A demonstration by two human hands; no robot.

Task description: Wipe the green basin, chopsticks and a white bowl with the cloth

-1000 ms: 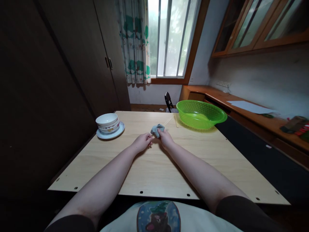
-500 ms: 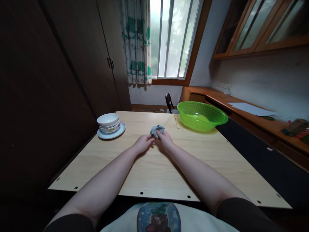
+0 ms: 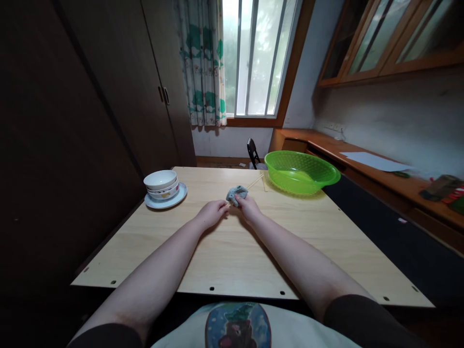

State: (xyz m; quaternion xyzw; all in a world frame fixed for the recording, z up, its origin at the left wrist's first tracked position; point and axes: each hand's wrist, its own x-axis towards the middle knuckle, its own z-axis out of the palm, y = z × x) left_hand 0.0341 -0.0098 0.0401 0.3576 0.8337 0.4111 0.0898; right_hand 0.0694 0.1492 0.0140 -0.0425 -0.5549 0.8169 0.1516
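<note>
Crumpled grey cloth [image 3: 236,195] partly hidden behind the right hand [image 3: 248,206]

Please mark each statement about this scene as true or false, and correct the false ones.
1. The right hand pinches a grey cloth. True.
2. White bowls are stacked on a saucer. True.
3. The left hand holds a white bowl. False: it is next to the grey cloth, well away from the bowls.
4. The green plastic basin stands on the desk by the wall. False: it stands on the light wooden table, at the far side, to the right of the hands.
</note>
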